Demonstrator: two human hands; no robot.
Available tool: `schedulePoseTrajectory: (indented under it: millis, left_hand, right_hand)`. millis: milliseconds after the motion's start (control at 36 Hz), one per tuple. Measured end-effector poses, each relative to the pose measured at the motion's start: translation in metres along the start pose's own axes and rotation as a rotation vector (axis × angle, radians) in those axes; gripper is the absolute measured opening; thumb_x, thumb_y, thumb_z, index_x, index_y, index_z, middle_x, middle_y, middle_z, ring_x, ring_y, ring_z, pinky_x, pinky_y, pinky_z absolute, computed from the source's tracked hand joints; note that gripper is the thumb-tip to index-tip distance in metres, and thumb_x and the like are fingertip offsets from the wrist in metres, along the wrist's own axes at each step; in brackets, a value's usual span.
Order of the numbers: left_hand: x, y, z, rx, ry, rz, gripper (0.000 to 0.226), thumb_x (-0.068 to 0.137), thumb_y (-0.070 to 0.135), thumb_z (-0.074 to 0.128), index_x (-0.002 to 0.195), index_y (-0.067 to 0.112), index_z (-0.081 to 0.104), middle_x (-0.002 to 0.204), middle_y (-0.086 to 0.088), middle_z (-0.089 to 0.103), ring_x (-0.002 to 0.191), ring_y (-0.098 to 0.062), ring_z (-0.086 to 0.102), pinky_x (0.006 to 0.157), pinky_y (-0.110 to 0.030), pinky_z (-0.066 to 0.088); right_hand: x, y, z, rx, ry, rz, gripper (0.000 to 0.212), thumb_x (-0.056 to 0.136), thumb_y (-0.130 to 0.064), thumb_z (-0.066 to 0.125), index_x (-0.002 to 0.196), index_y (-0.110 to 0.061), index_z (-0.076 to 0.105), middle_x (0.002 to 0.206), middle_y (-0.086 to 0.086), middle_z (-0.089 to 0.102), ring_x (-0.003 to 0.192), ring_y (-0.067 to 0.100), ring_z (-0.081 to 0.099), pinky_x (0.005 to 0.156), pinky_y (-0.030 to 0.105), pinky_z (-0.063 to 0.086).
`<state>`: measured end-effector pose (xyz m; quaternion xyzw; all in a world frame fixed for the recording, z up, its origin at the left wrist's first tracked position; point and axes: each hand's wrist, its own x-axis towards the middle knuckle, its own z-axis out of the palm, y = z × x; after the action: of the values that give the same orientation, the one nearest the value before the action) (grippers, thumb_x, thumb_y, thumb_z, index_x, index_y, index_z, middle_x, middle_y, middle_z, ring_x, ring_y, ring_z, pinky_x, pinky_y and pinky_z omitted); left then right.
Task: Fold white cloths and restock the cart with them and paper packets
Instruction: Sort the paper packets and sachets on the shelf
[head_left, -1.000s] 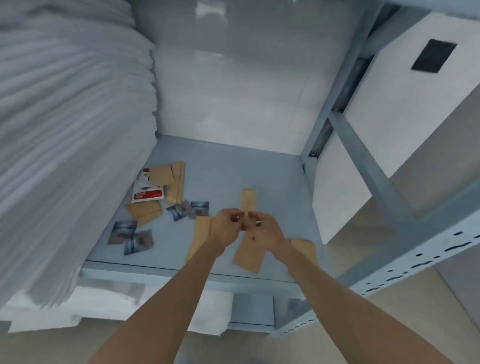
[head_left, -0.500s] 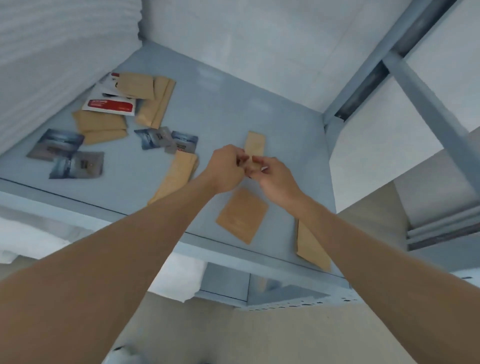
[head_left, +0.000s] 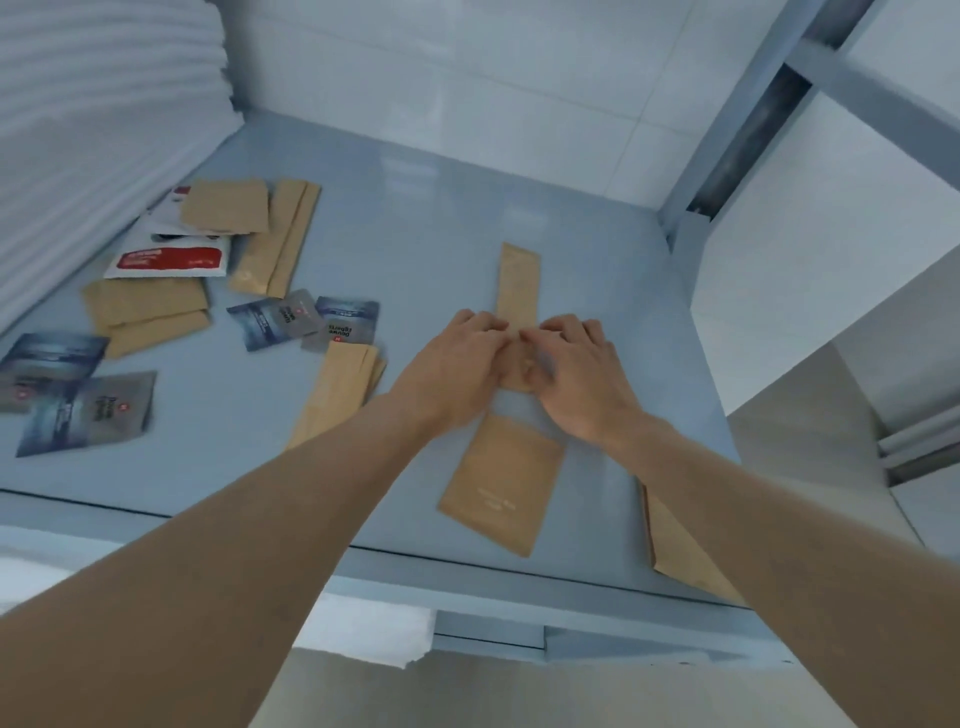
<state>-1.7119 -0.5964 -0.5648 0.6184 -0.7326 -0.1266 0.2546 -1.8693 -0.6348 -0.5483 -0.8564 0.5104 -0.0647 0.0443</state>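
A narrow brown paper packet lies lengthwise at the middle of the pale blue cart shelf. My left hand and my right hand meet over its near end, fingers curled down and thumbs under, pinching it. A wider brown packet lies just below my hands. Another brown packet sits at the front edge under my right forearm. A tall stack of folded white cloths fills the shelf's left side.
More brown packets lie scattered at left, with blue-grey sachets and a red and white sachet. Long brown packets lie beside my left forearm. The cart's metal post rises at back right.
My hands have come down from just above the shelf onto the narrow packet's near end. The view has moved closer to the shelf.
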Motion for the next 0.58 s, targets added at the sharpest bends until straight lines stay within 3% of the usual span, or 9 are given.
schedulePoseTrajectory:
  millis: [194,306,389,472,583]
  left_hand:
    - [-0.002,0.002,-0.003,-0.029,-0.005,-0.008,0.046,0.098,0.005,0.048,0.144,0.006,0.047,0.149,-0.010,0.046,0.133,-0.027,0.039,0.103,-0.022,0.024]
    - [-0.012,0.001,-0.025,-0.143,0.071,-0.100,0.036,0.095,0.002,0.047,0.126,0.006,0.064,0.144,-0.007,0.052,0.132,-0.024,0.042,0.106,-0.027,0.030]
    - [-0.025,-0.008,-0.047,-0.139,0.182,-0.131,0.032,0.090,-0.006,0.049,0.113,0.004,0.070,0.130,-0.010,0.060,0.125,-0.024,0.046,0.099,-0.022,0.030]
    - [-0.040,-0.028,-0.074,-0.117,0.251,-0.192,0.030,0.087,-0.008,0.050,0.106,0.004,0.071,0.118,-0.010,0.061,0.116,-0.023,0.049,0.093,-0.026,0.038]
    - [-0.066,-0.059,-0.104,-0.075,0.294,-0.348,0.026,0.087,-0.007,0.054,0.105,0.002,0.070,0.113,-0.011,0.059,0.103,-0.024,0.057,0.086,-0.031,0.047]
  right_hand:
    - [0.001,-0.006,0.002,0.029,0.002,0.040,0.041,0.100,-0.029,0.048,0.141,-0.026,0.049,0.140,-0.001,0.042,0.127,0.026,0.034,0.103,0.039,0.031]
    - [0.010,-0.026,-0.007,0.216,0.162,0.118,0.039,0.091,-0.011,0.058,0.129,-0.018,0.064,0.135,0.008,0.048,0.122,0.033,0.041,0.104,0.047,0.037]
    - [0.018,-0.055,-0.012,0.366,0.267,0.127,0.038,0.083,0.000,0.060,0.118,-0.012,0.069,0.125,0.008,0.054,0.116,0.031,0.047,0.101,0.043,0.041]
    - [0.025,-0.099,-0.014,0.492,0.233,0.091,0.035,0.083,-0.001,0.059,0.114,-0.016,0.067,0.121,0.000,0.054,0.112,0.023,0.052,0.095,0.044,0.048]
    - [0.032,-0.156,-0.007,0.528,0.122,-0.015,0.036,0.085,-0.004,0.061,0.118,-0.016,0.065,0.121,0.003,0.054,0.112,0.023,0.055,0.096,0.042,0.048]
